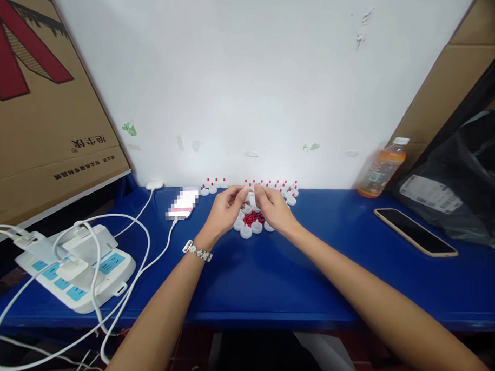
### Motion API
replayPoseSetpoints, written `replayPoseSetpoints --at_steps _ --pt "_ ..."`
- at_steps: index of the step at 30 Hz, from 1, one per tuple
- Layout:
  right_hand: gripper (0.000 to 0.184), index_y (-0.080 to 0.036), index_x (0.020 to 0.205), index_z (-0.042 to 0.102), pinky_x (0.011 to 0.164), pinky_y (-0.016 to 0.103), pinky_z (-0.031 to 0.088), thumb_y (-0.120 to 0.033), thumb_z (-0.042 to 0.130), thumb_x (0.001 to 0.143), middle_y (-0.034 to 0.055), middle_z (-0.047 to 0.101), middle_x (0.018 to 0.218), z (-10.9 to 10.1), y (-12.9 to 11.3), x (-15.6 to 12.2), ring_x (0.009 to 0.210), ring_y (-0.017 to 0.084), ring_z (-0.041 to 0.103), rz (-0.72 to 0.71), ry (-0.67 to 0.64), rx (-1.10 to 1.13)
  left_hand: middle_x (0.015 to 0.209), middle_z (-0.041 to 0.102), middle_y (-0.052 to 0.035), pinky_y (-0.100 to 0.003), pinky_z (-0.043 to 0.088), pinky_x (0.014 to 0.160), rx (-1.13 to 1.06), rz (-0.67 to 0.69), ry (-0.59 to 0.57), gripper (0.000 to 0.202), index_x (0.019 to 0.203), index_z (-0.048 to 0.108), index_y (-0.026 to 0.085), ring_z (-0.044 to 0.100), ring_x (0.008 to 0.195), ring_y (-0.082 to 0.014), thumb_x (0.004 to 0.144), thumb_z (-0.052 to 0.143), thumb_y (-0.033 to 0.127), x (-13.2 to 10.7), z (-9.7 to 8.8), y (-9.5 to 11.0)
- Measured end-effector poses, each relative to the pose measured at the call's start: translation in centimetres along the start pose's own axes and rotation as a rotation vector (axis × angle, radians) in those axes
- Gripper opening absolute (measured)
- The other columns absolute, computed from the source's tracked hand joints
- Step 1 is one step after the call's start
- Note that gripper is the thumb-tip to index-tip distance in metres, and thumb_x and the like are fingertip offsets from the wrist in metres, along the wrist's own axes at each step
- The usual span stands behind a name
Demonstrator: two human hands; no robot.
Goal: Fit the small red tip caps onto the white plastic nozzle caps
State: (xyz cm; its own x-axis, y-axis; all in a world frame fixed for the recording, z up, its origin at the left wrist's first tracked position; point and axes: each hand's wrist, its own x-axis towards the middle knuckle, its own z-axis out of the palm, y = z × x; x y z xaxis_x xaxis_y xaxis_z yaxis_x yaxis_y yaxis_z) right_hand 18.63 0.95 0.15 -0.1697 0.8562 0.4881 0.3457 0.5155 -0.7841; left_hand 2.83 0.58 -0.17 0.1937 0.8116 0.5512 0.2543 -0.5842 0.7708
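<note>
My left hand (224,209) and my right hand (273,207) meet over the far middle of the blue table (275,276), fingertips pinched together on a small white cap (250,195). Just below them lies a heap of tiny red pieces (253,218) ringed by loose white caps (246,232). Behind the hands, along the wall, stands a row of white caps with red tips (272,185). A bracelet watch (197,252) sits on my left wrist.
A white power strip (77,267) with plugs and white cables lies at the left. A charging phone (183,204) lies left of the hands, a dark phone (415,231) at the right. An orange drink bottle (381,168), a black bag (466,183) and cardboard boxes (37,106) flank the table.
</note>
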Motion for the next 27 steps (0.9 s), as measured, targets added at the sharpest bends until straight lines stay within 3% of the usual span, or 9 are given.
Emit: replayPoseSetpoints --at_steps 5,8,10,12,15,18,23,27 --pt "0.045 -0.022 0.068 0.042 0.062 0.03 0.032 -0.052 0.032 0.1 -0.0007 0.044 0.059 0.3 -0.3 -0.6 0.059 0.015 0.04 -0.174 0.072 -0.161 0.071 0.061 -0.0017 -0.028 0.051 0.068 -0.103 -0.069 -0.04 0.051 0.084 0.062 0.017 0.059 0.067 -0.0144 0.098 0.039 0.059 0.2 0.3 -0.2" --pt "0.046 -0.023 0.062 0.036 0.055 0.029 0.029 -0.052 0.034 0.097 -0.0014 0.038 0.054 -0.2 0.5 0.0 0.054 0.014 0.034 -0.022 0.082 -0.013 0.087 0.065 -0.0041 -0.029 0.051 0.076 0.093 0.05 0.004 0.04 0.103 0.064 0.018 0.061 0.08 -0.0158 0.1 0.042 0.052 -0.1 -0.9 0.2" --pt "0.044 -0.025 0.059 0.031 0.05 0.029 0.026 -0.05 0.036 0.095 -0.0031 0.032 0.05 -0.9 1.2 0.7 0.049 0.013 0.029 0.131 0.052 0.13 0.095 0.065 -0.0051 -0.03 0.05 0.082 0.26 0.169 0.149 0.035 0.116 0.061 0.019 0.06 0.084 -0.0156 0.098 0.05 0.046 -0.2 -2.1 0.2" --pt "0.043 -0.025 0.057 0.03 0.049 0.028 0.024 -0.048 0.04 0.092 -0.0043 0.03 0.049 -1.6 1.9 1.1 0.048 0.012 0.027 0.176 0.008 0.131 0.102 0.065 -0.0059 -0.031 0.05 0.086 0.33 0.204 0.204 0.033 0.122 0.06 0.02 0.06 0.088 -0.0157 0.098 0.052 0.042 -0.2 -3.2 0.0" --pt "0.038 -0.022 0.056 0.038 0.053 0.027 0.026 -0.042 0.051 0.086 -0.0039 0.039 0.052 -2.2 2.6 1.2 0.051 0.011 0.036 0.107 -0.094 -0.115 0.105 0.067 -0.0054 -0.031 0.051 0.085 0.347 0.169 0.044 0.032 0.12 0.062 0.021 0.062 0.089 -0.016 0.096 0.056 0.041 -0.2 -3.6 -0.5" --pt "0.023 -0.021 0.068 0.052 0.056 0.027 0.031 -0.038 0.06 0.08 -0.0043 0.051 0.056 -2.0 2.9 0.9 0.055 0.013 0.046 0.106 -0.14 -0.254 0.108 0.069 -0.0053 -0.032 0.052 0.086 0.336 0.122 -0.042 0.035 0.121 0.062 0.021 0.064 0.093 -0.0174 0.094 0.059 0.043 -0.3 -3.2 -0.9" --pt "0.029 -0.021 0.091 0.057 0.06 0.027 0.038 -0.049 0.061 0.083 -0.0067 0.051 0.056 -1.3 2.6 0.8 0.056 0.013 0.049 0.06 -0.086 0.056 0.113 0.069 -0.0061 -0.034 0.053 0.085 0.293 0.073 -0.096 0.037 0.122 0.062 0.022 0.064 0.095 -0.0187 0.092 0.061 0.044 -0.4 -3.0 -1.3" --pt "0.038 -0.02 0.087 0.059 0.06 0.027 0.042 -0.055 0.069 0.077 -0.0011 0.064 0.067 0.0 2.0 2.3 0.059 0.013 0.054 0.069 -0.121 0.342 0.114 0.069 -0.0067 -0.033 0.052 0.084 0.263 0.067 -0.076 0.039 0.124 0.06 0.022 0.064 0.099 -0.0194 0.091 0.063 0.043 -0.2 -3.2 -1.5"
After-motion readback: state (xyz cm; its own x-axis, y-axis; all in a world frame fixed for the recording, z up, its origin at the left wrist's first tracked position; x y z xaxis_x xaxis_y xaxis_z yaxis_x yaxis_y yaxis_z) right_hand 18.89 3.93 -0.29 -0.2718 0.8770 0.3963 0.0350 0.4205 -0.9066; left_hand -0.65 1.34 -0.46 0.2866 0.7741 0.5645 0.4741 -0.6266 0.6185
